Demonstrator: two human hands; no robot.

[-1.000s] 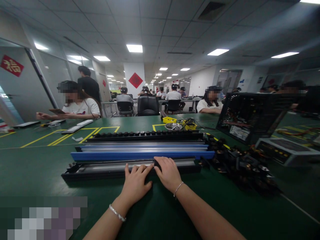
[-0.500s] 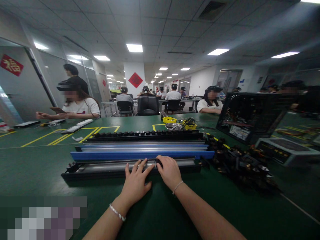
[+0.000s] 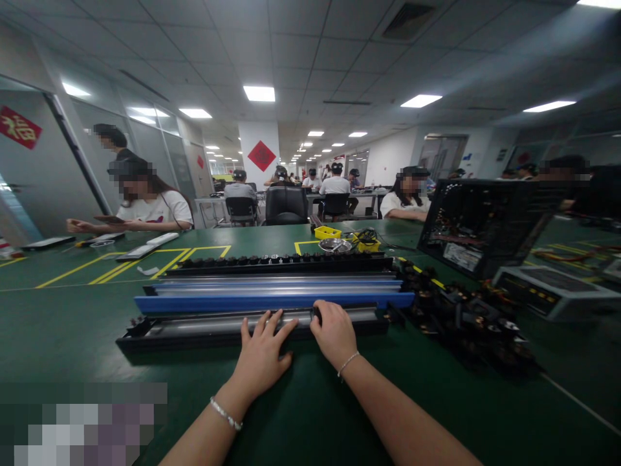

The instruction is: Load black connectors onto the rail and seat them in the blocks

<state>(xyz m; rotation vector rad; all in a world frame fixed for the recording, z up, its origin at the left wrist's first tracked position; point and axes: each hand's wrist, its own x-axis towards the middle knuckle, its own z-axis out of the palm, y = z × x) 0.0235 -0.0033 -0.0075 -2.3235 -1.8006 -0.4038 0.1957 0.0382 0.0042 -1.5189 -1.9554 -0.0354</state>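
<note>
A long black rail (image 3: 179,342) with a silvery inner channel lies crosswise on the green table (image 3: 184,395). My left hand (image 3: 259,356) rests on it with fingers spread flat, holding nothing. Just to its right, my right hand (image 3: 336,333) is bent over the channel, its fingers closed around a small black part (image 3: 317,315). Most of that part is hidden by the fingers. Behind the rail are a blue strip (image 3: 272,302) and a further black rail carrying a row of small black parts (image 3: 272,259).
Right of the rails lies a pile of black parts (image 3: 478,320). Beyond it are an open computer case (image 3: 478,226) and a grey box-shaped unit (image 3: 548,291). Yellow trays (image 3: 327,233) and a metal bowl (image 3: 336,246) stand at the back. A co-worker (image 3: 150,207) sits far left.
My right hand has slid a little to the right along the channel, away from my left hand. The left hand stays spread on the rail.
</note>
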